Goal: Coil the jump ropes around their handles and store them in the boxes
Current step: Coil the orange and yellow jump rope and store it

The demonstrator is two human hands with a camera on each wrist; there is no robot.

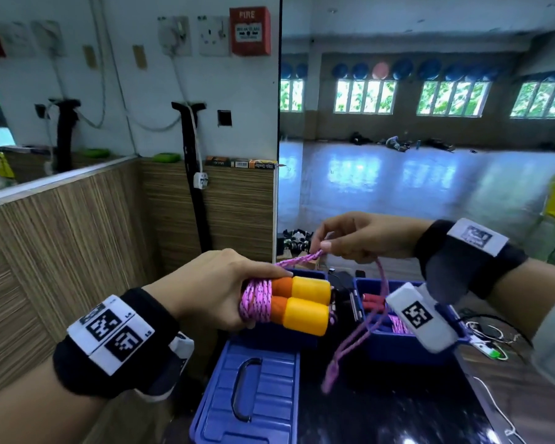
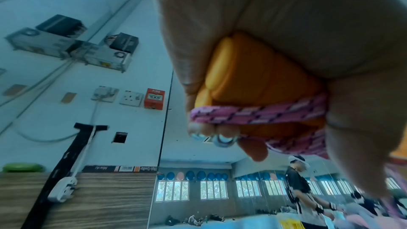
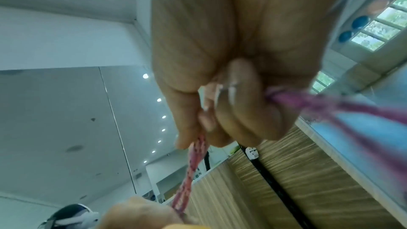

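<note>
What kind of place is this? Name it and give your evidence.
Probably a gym or exercise studio: a wall mirror reflects a wide bare floor, blue exercise balls sit above the windows, and the left hand holds a jump rope.

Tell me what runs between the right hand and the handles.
A taut stretch of pink rope runs from the right hand to the handles gripped by the left hand; the head view shows it.

I'm looking into an exercise studio: beyond my hands a mirror wall (image 1: 430, 155) reflects a wide glossy floor (image 1: 398, 181), a row of windows (image 1: 364, 97) and blue exercise balls (image 1: 359, 71) racked above them.
</note>
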